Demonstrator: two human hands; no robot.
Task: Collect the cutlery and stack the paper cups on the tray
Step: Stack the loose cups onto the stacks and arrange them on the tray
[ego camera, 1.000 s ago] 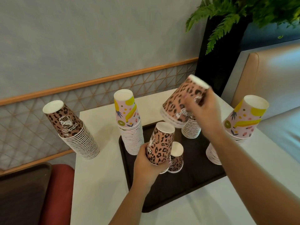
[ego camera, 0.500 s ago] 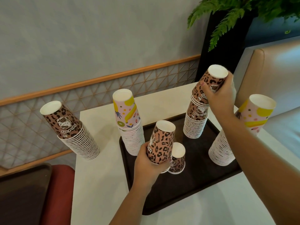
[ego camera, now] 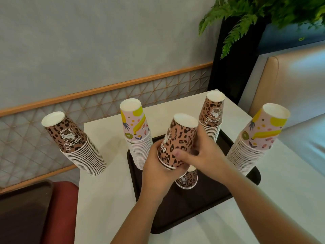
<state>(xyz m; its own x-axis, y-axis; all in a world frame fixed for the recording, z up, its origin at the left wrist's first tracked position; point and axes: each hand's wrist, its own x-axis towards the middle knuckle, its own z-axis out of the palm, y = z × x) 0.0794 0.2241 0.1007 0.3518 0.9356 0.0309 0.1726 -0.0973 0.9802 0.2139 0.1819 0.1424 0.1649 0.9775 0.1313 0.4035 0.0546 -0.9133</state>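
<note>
A dark tray (ego camera: pixel 184 213) lies on the white table (ego camera: pixel 105 199). Above it, my left hand (ego camera: pixel 154 166) grips a small upside-down stack of leopard-print cups (ego camera: pixel 179 140) by its lower part. My right hand (ego camera: pixel 205 154) closes on the same stack from the right. Below my hands a short leopard cup stack (ego camera: pixel 187 180) stands on the tray. A taller leopard stack (ego camera: pixel 212 118) is at the tray's back. A fruit-print stack (ego camera: pixel 136 131) stands at the back left corner and another fruit-print stack (ego camera: pixel 258 138) at the right edge. No cutlery is visible.
A tall leaning leopard stack (ego camera: pixel 75 143) stands on the table left of the tray. A second dark tray (ego camera: pixel 22 212) and a red seat (ego camera: pixel 58 210) lie at the lower left. A beige bench (ego camera: pixel 288 81) and a black planter with fern (ego camera: pixel 233 55) stand at right.
My right hand left the cups on the back leopard stack and came down to the stack held in my left hand. The view has shifted slightly.
</note>
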